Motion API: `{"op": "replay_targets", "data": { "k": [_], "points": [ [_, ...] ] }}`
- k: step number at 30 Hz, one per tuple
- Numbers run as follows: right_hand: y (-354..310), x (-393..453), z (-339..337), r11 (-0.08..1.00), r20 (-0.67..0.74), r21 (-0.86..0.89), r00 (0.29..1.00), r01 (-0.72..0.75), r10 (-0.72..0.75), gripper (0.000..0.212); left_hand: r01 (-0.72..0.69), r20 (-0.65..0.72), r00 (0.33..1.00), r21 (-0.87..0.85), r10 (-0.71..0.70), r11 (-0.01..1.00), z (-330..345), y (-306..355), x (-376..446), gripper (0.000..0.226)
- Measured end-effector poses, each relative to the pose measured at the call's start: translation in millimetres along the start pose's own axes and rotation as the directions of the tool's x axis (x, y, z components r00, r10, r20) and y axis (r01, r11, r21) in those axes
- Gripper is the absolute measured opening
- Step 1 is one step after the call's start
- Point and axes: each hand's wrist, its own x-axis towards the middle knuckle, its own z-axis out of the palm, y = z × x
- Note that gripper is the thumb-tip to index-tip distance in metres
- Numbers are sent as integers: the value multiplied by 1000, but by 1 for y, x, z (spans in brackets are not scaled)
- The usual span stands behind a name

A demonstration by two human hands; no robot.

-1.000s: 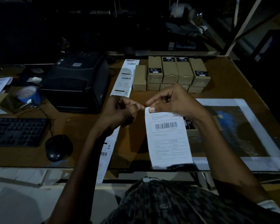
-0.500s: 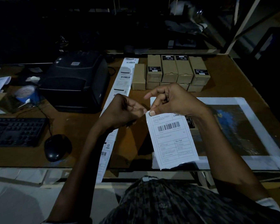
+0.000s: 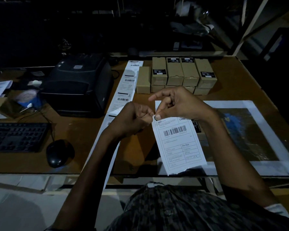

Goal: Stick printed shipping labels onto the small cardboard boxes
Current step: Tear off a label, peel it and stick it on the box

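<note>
Thumb and fingers of the right hand (image 3: 178, 104) are pinching the top left corner of a label (image 3: 177, 144), with the forefinger sticking out to the left. The left hand (image 3: 132, 120) is curling its fingers at the same corner, nipping the edge of the sheet. The label is hanging from that grip above the counter (image 3: 83, 140), tilting slightly, print facing up; its lower edge is ragged.

Behind the label and right wrist a box (image 3: 197, 129) is lying on a mat (image 3: 250, 134), mostly covered, so only a dark sticker and a bit of cardboard are showing. Beyond the hands a cluster of boxes (image 3: 175, 74) is standing at the far side of the counter, packed side by side in two tiers, some bearing dark stickers. Just left of them a strip of labels (image 3: 123, 90) is running toward the near edge, passing under the left forearm and hanging over the edge. A printer (image 3: 80, 84) is sitting left of the strip, and a keyboard (image 3: 17, 135) and mouse (image 3: 58, 152) are lying nearer, well apart from the label.

Dim light is swallowing the far shelves, and the small print on the label is too fine to read. The keyboard is getting cut off at the left edge.
</note>
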Motion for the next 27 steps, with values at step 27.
{"op": "replay_targets", "data": {
  "k": [27],
  "points": [
    [7, 0, -4, 991, 7, 114, 997, 71, -72, 62, -7, -13, 1000, -347, 2, 938, -1, -2, -9, 19]
  ]
}}
